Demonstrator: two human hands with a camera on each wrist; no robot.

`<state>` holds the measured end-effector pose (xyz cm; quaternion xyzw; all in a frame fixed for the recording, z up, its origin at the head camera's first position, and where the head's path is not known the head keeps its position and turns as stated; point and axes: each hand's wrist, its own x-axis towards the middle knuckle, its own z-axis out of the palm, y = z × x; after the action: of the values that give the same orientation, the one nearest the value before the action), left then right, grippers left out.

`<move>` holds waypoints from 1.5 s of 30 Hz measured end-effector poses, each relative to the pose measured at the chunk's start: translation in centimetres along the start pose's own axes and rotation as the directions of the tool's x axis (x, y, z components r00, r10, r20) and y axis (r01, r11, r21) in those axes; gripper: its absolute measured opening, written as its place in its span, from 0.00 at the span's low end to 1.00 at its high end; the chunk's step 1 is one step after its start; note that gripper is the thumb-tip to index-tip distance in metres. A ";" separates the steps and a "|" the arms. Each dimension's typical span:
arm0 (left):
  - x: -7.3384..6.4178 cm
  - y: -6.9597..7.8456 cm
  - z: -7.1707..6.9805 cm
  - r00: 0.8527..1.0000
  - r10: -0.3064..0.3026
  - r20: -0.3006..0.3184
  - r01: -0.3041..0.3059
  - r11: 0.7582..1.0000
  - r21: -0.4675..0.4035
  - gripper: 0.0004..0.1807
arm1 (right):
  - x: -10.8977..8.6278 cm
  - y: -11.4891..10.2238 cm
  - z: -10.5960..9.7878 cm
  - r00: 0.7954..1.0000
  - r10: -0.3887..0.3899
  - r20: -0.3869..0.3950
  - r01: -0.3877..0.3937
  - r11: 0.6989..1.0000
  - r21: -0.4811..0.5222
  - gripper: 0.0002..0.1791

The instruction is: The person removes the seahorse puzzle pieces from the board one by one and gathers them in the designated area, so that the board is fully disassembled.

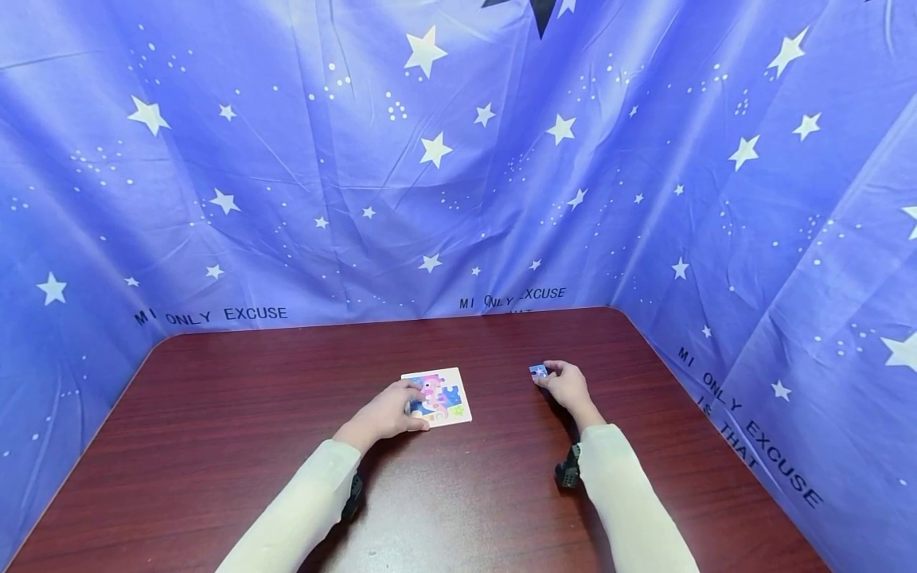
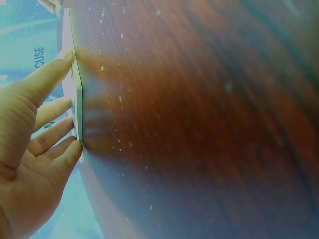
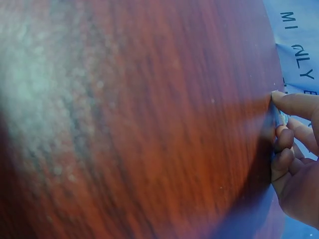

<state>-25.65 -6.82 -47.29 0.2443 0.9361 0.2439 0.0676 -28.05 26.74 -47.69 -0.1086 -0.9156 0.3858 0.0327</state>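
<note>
A square jigsaw puzzle board (image 1: 464,402) with a pale border and a pink-and-blue picture lies flat on the table, left of the right hand. My left hand (image 1: 387,411) rests on its left side, covering part of the picture. In the left wrist view, spread and fairly straight fingers (image 2: 54,110) touch the thin board (image 2: 79,107). To the right, my right hand (image 1: 571,387) pinches a small blue puzzle piece (image 1: 536,372) with white marks, low at the tabletop. The right wrist view shows the other fingers (image 3: 283,162) curled, with the piece mostly hidden.
The dark red-brown wooden table (image 1: 494,493) has rounded far corners. Blue star-printed cloth (image 1: 358,159) with lettering hangs behind it and along both sides. A black wrist camera (image 1: 568,469) sits under the right sleeve, and another (image 1: 353,495) under the left.
</note>
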 end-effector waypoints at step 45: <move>-0.1 0.2 -0.2 1.000 0.013 -0.007 -0.013 1.000 0.008 0.26 | 0.3 0.5 -0.1 0.999 -0.032 0.008 0.032 0.999 -0.020 0.26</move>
<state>-25.53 -6.81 -47.07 0.2497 0.9357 0.2415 0.0617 -28.25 27.20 -48.00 -0.0927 -0.9213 0.3762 0.0342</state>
